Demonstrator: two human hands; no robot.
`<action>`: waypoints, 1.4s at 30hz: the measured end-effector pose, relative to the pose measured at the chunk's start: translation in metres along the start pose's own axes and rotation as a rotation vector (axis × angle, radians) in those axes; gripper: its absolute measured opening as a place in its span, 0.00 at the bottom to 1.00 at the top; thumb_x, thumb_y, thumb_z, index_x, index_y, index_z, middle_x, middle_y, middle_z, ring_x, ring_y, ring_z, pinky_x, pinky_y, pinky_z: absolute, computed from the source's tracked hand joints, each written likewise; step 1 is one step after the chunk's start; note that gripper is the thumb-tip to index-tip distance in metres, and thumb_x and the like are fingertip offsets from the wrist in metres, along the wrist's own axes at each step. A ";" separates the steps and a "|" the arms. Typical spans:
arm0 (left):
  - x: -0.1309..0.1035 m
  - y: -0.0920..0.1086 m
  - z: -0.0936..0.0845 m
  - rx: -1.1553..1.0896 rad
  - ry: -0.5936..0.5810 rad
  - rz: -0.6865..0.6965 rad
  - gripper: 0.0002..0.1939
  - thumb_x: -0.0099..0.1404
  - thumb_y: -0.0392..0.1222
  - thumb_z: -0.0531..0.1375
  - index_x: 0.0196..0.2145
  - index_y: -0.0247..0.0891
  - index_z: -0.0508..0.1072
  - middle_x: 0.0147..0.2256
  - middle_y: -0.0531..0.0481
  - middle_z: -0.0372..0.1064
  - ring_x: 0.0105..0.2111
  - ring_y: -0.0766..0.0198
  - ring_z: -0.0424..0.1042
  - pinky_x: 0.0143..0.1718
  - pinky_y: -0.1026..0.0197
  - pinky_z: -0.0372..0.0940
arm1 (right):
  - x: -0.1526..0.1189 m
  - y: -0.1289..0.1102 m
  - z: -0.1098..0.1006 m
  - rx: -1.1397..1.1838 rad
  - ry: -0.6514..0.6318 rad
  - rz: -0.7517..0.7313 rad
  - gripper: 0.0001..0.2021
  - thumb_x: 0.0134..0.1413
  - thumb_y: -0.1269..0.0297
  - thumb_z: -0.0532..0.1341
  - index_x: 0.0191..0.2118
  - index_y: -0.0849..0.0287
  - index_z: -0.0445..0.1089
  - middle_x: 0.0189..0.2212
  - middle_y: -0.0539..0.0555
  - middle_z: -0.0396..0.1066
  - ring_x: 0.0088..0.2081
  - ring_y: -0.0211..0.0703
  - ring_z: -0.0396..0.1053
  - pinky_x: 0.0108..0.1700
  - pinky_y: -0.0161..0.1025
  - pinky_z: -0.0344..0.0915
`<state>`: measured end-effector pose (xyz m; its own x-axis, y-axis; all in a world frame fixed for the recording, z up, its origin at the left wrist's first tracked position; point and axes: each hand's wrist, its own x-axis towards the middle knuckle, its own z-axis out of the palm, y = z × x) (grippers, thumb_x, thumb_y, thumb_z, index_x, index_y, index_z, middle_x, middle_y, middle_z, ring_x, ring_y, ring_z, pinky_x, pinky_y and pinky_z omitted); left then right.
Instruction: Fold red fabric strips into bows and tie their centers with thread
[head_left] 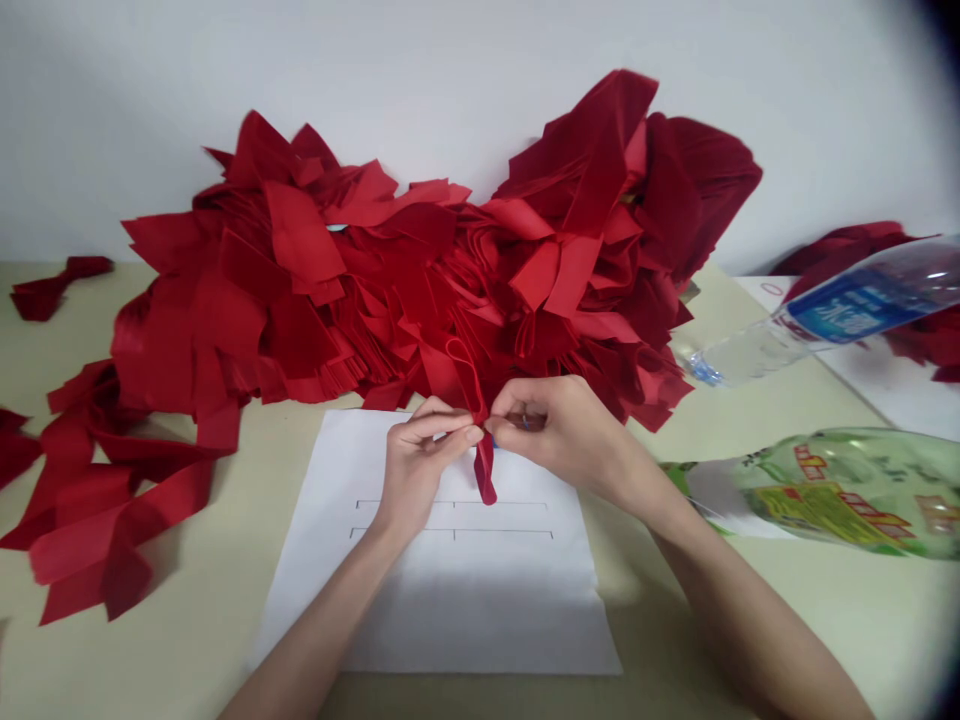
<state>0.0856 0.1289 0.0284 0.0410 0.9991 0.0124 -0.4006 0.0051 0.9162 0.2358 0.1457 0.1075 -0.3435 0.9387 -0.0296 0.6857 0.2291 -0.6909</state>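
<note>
A red ribbon bow [486, 475] is held upright over a white sheet of paper [450, 610], one loop above the fingers and one below. My left hand [424, 455] pinches it at its middle from the left side. From the right, my right hand [555, 425] has thumb and forefinger closed at the same middle; a ring-like band shows near its fingers. What exactly the right fingertips grip is too small to make out. Ruled lines with short tick marks are drawn on the paper under the bow.
A large heap of red ribbon pieces [405, 290] lies behind the paper against the wall. Loose ribbon strips [127, 520] spread at the left, with a small red bow [60, 285] farther back. A clear bottle [847, 305] and a green-labelled bottle [832, 490] lie at the right.
</note>
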 end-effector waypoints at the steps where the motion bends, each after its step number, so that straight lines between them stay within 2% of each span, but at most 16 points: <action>1: 0.000 0.000 0.000 -0.003 0.000 0.003 0.04 0.51 0.37 0.68 0.28 0.42 0.80 0.29 0.54 0.65 0.33 0.66 0.65 0.34 0.61 0.61 | 0.000 0.000 0.000 0.003 0.006 0.003 0.05 0.45 0.70 0.56 0.25 0.61 0.68 0.18 0.46 0.63 0.22 0.31 0.56 0.25 0.31 0.54; 6: -0.002 0.001 0.002 -0.019 -0.020 0.019 0.08 0.48 0.36 0.69 0.30 0.44 0.80 0.32 0.53 0.66 0.36 0.64 0.67 0.37 0.60 0.63 | -0.002 -0.001 0.000 -0.006 0.037 0.010 0.04 0.45 0.69 0.56 0.24 0.60 0.66 0.17 0.46 0.61 0.21 0.31 0.54 0.24 0.31 0.53; 10: -0.004 -0.001 0.004 -0.069 0.036 -0.006 0.07 0.47 0.34 0.69 0.27 0.42 0.80 0.29 0.54 0.64 0.33 0.67 0.65 0.36 0.63 0.63 | -0.001 -0.002 0.001 -0.007 0.001 0.017 0.04 0.45 0.70 0.57 0.24 0.61 0.67 0.18 0.46 0.63 0.22 0.31 0.56 0.25 0.31 0.53; 13: -0.003 -0.001 0.003 -0.101 0.047 -0.060 0.03 0.50 0.34 0.68 0.26 0.39 0.79 0.28 0.55 0.63 0.32 0.69 0.64 0.35 0.65 0.61 | 0.000 -0.002 0.002 -0.002 -0.032 0.022 0.05 0.47 0.70 0.57 0.25 0.61 0.68 0.19 0.47 0.65 0.23 0.32 0.58 0.26 0.32 0.53; 16: -0.002 0.000 0.001 -0.180 0.000 -0.141 0.00 0.53 0.35 0.66 0.26 0.37 0.78 0.27 0.54 0.65 0.31 0.69 0.64 0.36 0.64 0.61 | 0.001 -0.001 0.000 0.031 -0.071 0.004 0.07 0.50 0.69 0.56 0.27 0.60 0.70 0.20 0.47 0.64 0.23 0.32 0.57 0.25 0.32 0.52; 21: -0.003 -0.007 -0.001 -0.365 -0.097 -0.323 0.07 0.54 0.39 0.66 0.22 0.35 0.74 0.22 0.54 0.66 0.26 0.68 0.66 0.36 0.61 0.64 | 0.000 -0.001 -0.007 0.127 -0.145 -0.028 0.07 0.53 0.69 0.57 0.30 0.60 0.73 0.22 0.47 0.66 0.24 0.31 0.58 0.28 0.32 0.55; 27: -0.006 -0.017 -0.002 -0.492 -0.102 -0.426 0.09 0.51 0.40 0.69 0.22 0.36 0.72 0.25 0.54 0.72 0.27 0.68 0.70 0.34 0.65 0.64 | -0.001 0.001 -0.010 0.170 -0.189 -0.033 0.07 0.53 0.70 0.57 0.30 0.60 0.72 0.24 0.47 0.69 0.26 0.32 0.61 0.29 0.31 0.56; 34: -0.005 -0.015 -0.004 -0.513 -0.142 -0.485 0.08 0.51 0.38 0.68 0.25 0.31 0.75 0.25 0.49 0.73 0.26 0.67 0.72 0.27 0.67 0.63 | 0.002 0.004 -0.011 0.217 -0.213 -0.047 0.06 0.53 0.69 0.57 0.30 0.61 0.71 0.25 0.47 0.71 0.27 0.32 0.64 0.29 0.30 0.59; 42: -0.005 -0.016 -0.006 -0.530 -0.140 -0.485 0.06 0.53 0.36 0.66 0.22 0.32 0.74 0.25 0.50 0.74 0.28 0.68 0.72 0.29 0.69 0.64 | 0.003 0.005 -0.010 0.240 -0.214 -0.060 0.06 0.54 0.71 0.56 0.30 0.61 0.71 0.25 0.48 0.71 0.27 0.32 0.66 0.30 0.29 0.61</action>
<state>0.0867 0.1240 0.0115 0.4287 0.8646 -0.2620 -0.6954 0.5010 0.5152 0.2439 0.1524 0.1110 -0.5236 0.8439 -0.1173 0.4978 0.1913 -0.8459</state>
